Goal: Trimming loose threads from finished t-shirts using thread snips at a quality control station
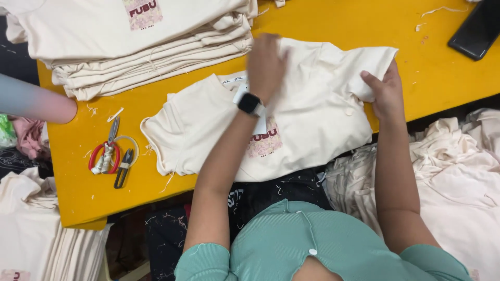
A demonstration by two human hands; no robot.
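fingers of our right hand [386,91] pinch the shirt [307,130] sleeve on the yellow table [442,62]; left hand [265,65] presses flat, blurred. uneven pull could skew the fold.

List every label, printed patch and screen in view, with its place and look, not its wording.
Square pink floral chest print with dark lettering: on the cream shirt under the hands.
Matching print: top of the folded stack, upper left.
Small white neck label: shirt collar.
Dark phone screen: upper right corner.
Black wristwatch face: left wrist.
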